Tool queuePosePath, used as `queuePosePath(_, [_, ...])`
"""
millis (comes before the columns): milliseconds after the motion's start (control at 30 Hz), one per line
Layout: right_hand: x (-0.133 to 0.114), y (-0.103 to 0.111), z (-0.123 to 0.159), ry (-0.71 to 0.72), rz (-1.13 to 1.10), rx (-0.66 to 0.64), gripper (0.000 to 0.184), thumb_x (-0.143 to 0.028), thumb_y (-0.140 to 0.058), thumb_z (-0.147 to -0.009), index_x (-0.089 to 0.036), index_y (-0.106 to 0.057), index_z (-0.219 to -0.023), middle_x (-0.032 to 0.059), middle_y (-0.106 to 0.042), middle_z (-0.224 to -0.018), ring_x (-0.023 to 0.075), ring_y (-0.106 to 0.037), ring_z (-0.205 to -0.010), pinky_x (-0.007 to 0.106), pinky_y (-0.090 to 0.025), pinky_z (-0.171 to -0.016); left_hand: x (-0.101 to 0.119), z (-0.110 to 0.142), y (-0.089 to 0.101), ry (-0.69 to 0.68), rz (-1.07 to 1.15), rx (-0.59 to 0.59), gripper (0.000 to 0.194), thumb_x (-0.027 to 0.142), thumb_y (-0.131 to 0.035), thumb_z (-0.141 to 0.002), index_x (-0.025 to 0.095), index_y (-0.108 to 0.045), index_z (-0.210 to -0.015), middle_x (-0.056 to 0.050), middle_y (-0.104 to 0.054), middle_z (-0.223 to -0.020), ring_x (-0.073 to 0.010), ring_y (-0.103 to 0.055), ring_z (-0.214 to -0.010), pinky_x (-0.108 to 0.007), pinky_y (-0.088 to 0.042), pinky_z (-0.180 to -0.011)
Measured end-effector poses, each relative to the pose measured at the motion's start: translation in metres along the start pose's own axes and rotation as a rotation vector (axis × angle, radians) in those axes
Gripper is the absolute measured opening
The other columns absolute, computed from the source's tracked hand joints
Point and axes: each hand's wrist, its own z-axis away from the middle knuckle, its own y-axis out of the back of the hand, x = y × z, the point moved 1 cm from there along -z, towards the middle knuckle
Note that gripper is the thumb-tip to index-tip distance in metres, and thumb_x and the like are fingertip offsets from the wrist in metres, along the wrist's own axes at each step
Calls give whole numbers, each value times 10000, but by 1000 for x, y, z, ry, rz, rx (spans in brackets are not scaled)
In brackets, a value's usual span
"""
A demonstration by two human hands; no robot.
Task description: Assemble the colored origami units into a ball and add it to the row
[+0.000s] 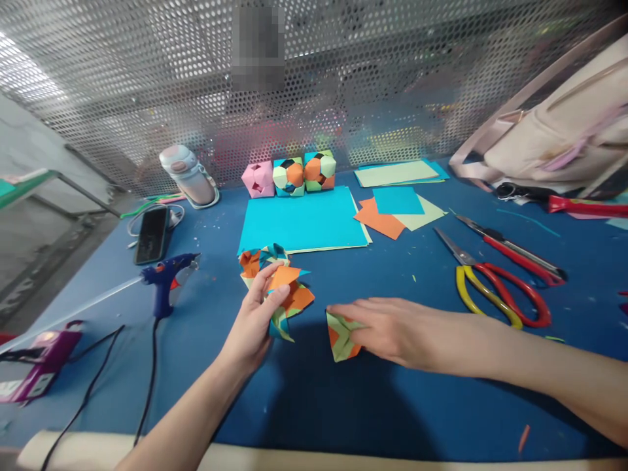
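Between the thumb and fingers of my left hand (258,317) is a partly assembled origami ball (293,296) of orange, teal and pale green paper, with loose points sticking out. Its far side shows a gap, and part of it is hidden behind my fingers. To the right, my right hand (380,327) closes on a folded paper piece (342,337) in pale green and orange, low over the table. The two paper pieces are apart. Behind them lies a stack of blue sheets (304,219), with three finished paper balls (288,175) in a row at its back edge.
Scissors (483,278) and a red utility knife (515,252) lie at right. Small paper squares (385,219) are behind them. A glue gun (165,278) with its cord, a phone (152,234) and a bottle (189,178) stand or lie at left. A perforated metal panel (343,85) closes the back.
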Motion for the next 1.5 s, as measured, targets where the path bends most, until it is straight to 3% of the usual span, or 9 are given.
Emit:
queuePosePath(133, [10, 12, -10, 35, -323, 71, 235, -105, -543, -872, -249, -694, -978, 47, -640, -1217, 204, -634, -1045, 298, -505, -870, -3, 0, 4, -22, -56, -20, 536, 397, -743, -716, 259, -555, -1199, -34, -661, -1126, -173, -672, -880, -254, -552, -733])
queuePosePath(233, [17, 19, -15, -128, -633, 104, 111, -238, -572, -895, -204, -678, -897, 75, -686, -1104, 202, -653, -983, 327, -497, -856, -5, 0, 8, -111, -190, -32, 510, 444, -682, -763, 274, -529, -1219, -45, -595, -1284, -213, -647, -1008, -295, -551, -790])
queuePosePath(367, [23, 5, -20, -437, -1365, 212, 240, -399, -663, -834, -167, -602, -840, 29, -695, -719, 150, -674, -654, 275, -524, -637, -9, 0, 18, -259, -336, -76, 479, 463, -659, -791, 289, -545, -1223, -45, -569, -1325, -249, -586, -1138, -338, -517, -898])
queuePosePath(500, [26, -13, -23, -488, -1713, 226, 269, -361, -751, -760, -142, -594, -773, -2, -650, -608, 99, -623, -498, 199, -480, -501, -13, 0, 25, -336, -452, -134, 497, 478, -668, -792, 289, -560, -1239, -55, -582, -1302, -279, -538, -1209, -379, -442, -1009])
queuePosePath(867, [28, -26, -24, -402, -2014, 129, 234, -287, -758, -742, -117, -606, -794, -8, -611, -565, 94, -594, -477, 197, -460, -488, -15, -2, 27, -297, -401, -212, 520, 501, -643, -807, 285, -539, -1268, -78, -571, -1334, -294, -544, -1211, -415, -447, -1012])
queuePosePath(1000, [27, -32, -26, -444, -2047, 94, 206, -264, -747, -739, -118, -604, -760, -15, -612, -541, 76, -561, -445, 185, -447, -479, -14, -1, 26, -332, -394, -289, 476, 471, -653, -813, 300, -558, -1247, -60, -610, -1294, -281, -550, -1210, -411, -409, -1052])
queuePosePath(1200, [27, -36, -26, -492, -2099, 112, 203, -230, -746, -731, -120, -579, -769, 6, -638, -577, 93, -595, -471, 200, -450, -499, -14, -1, 25, -359, -426, -314, 473, 468, -652, -815, 286, -567, -1243, -67, -614, -1289, -281, -538, -1219, -416, -391, -1065])
queuePosePath(1500, [23, -39, -29, -545, -2112, 154, 224, -229, -758, -732, -130, -587, -839, 6, -668, -585, 115, -634, -493, 220, -460, -514, -25, -2, 23, -278, -345, -352, 469, 433, -653, -826, 312, -545, -1266, -53, -589, -1298, -283, -533, -1228, -419, -415, -1046])
